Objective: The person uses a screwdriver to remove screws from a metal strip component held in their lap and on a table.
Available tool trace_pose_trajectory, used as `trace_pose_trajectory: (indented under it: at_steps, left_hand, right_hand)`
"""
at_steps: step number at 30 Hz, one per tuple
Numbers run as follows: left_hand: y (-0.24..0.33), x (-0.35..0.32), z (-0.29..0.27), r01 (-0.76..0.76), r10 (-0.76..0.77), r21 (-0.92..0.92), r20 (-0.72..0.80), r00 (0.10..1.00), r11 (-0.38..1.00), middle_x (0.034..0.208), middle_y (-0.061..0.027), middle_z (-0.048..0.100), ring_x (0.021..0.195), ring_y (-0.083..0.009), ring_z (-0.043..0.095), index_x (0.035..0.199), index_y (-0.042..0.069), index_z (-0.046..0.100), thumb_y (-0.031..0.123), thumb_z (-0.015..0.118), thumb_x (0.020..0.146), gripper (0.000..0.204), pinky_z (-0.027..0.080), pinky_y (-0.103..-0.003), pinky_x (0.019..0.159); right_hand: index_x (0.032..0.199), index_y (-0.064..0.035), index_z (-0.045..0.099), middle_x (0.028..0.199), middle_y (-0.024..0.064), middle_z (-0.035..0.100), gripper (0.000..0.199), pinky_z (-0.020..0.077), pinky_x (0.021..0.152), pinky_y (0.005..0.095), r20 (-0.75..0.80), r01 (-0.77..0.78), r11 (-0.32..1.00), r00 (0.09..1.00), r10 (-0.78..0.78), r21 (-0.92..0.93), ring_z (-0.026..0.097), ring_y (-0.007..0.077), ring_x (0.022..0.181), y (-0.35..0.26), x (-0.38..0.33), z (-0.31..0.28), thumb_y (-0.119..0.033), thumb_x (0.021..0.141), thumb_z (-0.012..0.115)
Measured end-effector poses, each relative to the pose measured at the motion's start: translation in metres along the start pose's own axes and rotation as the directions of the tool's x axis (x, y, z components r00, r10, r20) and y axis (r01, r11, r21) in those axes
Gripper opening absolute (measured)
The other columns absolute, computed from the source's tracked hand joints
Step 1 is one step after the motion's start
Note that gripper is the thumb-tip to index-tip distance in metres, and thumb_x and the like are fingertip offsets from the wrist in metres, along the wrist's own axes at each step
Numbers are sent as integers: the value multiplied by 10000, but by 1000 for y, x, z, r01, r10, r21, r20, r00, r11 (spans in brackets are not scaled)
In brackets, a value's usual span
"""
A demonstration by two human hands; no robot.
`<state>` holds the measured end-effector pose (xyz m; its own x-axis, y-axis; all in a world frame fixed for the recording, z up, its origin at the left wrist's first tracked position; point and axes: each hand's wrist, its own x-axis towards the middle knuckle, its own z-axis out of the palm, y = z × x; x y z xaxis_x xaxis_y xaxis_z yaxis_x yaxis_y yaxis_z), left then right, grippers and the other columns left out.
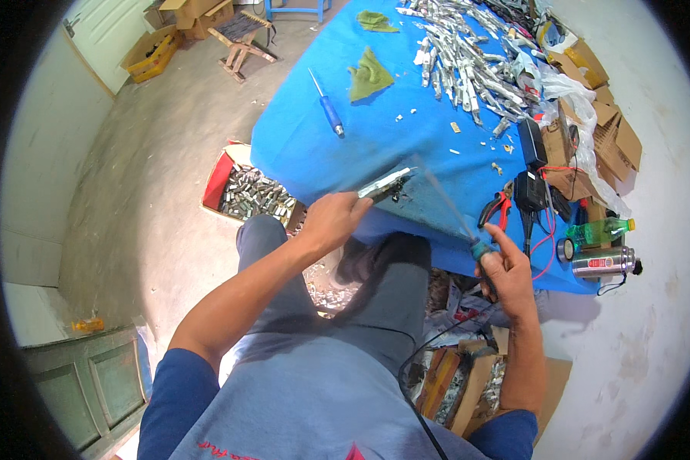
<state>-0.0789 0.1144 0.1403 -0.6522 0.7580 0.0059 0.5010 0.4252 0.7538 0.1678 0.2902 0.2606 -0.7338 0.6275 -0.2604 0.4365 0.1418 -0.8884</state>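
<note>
My left hand is closed around the near end of a slim white-and-silver piece, held slantwise over the table's near edge. Dark bits show at its far end. Closed on the teal grip of a long-shafted tool that looks like a screwdriver, my right hand has its index finger stretched along the handle. The thin shaft is smeared by motion and slants up-left toward the piece's far end. Whether the two touch, I cannot tell.
On the blue-covered table lie a blue-handled screwdriver, green cloths, a heap of silvery pieces, red-handled pliers, black adapters, a green bottle and a steel flask. A red box of small cylinders stands left.
</note>
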Motion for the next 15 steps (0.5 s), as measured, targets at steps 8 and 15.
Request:
trace_pose_trajectory:
  at_steps: [8, 15]
  left_hand:
    - [4, -10, 10, -23, 31, 88, -89, 996, 996, 622, -211, 577, 632, -422, 586, 751, 8, 596, 383, 540, 943, 425, 424, -507, 579]
    - [9, -17, 16, -64, 95, 181, -168, 981, 981, 575, -204, 567, 577, -428, 579, 731, 30, 596, 358, 572, 928, 384, 427, -498, 552]
  right_hand:
    - [1017, 42, 611, 763, 80, 619, 398, 466, 535, 283, -270, 121, 993, 955, -119, -10, 577, 146, 589, 8, 75, 74, -274, 807, 730]
    - [1037, 53, 611, 944, 269, 662, 565, 493, 809, 444, -366, 90, 885, 887, -280, -457, 643, 404, 892, 5, 148, 131, -389, 711, 743]
